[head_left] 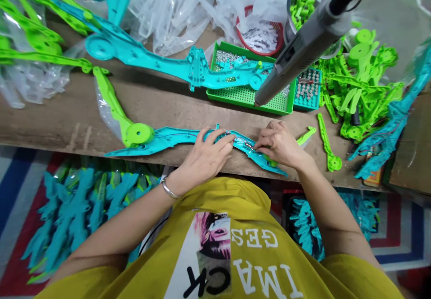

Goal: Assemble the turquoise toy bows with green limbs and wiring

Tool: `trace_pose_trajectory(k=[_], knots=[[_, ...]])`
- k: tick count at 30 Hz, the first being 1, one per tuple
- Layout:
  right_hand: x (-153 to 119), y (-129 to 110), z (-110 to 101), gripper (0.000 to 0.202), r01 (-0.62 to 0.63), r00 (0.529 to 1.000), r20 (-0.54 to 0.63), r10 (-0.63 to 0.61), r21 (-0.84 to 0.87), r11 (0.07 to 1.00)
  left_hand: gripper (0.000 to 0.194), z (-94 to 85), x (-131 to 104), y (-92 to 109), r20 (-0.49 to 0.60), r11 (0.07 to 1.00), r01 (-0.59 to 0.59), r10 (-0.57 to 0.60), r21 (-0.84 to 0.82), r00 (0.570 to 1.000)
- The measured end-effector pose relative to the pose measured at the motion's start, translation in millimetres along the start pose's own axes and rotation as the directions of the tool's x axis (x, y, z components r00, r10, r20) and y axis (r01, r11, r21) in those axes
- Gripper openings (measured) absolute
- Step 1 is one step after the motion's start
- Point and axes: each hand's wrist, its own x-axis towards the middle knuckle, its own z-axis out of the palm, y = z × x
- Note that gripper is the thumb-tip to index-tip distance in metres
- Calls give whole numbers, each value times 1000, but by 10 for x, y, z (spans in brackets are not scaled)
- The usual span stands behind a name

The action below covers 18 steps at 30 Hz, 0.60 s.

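Observation:
A long turquoise plastic shell (171,138) lies open side up along the bench's front edge, with thin wires and small metal parts inside. A green arm with a round disc (139,133) is joined near its left end. My left hand (210,153) lies over the middle of the shell, its fingers spread and resting on it. Further right, my right hand (278,144) has its fingers pinched together at the shell's right part; what they hold, if anything, is hidden.
A grey electric screwdriver (299,43) hangs above a green tray (249,97) of screws. Another turquoise shell (151,65) lies behind. Green parts (363,79) are heaped at right, clear plastic pieces (168,16) at the back.

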Motion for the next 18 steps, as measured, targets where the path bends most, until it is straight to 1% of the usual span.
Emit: trace_pose_trajectory(k=[4, 7, 10, 14, 16, 18], knots=[[-80, 111, -17, 11, -16, 998, -60, 13, -42, 999, 32, 83, 87, 61, -21, 996, -30, 31, 81, 999], [-114, 208, -15, 11, 9, 997, -74, -11, -16, 1000, 34, 156, 116, 121, -69, 992, -7, 15, 123, 997], [-123, 271, 11, 11, 61, 995, -79, -61, 3, 998, 37, 205, 81, 203, -132, 987, 94, -77, 132, 988], [-137, 301, 48, 14, 121, 985, -131, -113, 53, 991, 42, 237, 5, 335, -178, 959, 252, -228, 131, 957], [-159, 273, 27, 17, 131, 983, -141, -120, 73, 989, 43, 244, -20, 389, -195, 947, 295, -267, 128, 944], [-179, 205, -31, 20, 130, 984, -133, -118, 83, 988, 42, 253, -34, 422, -202, 942, 313, -286, 121, 937]])
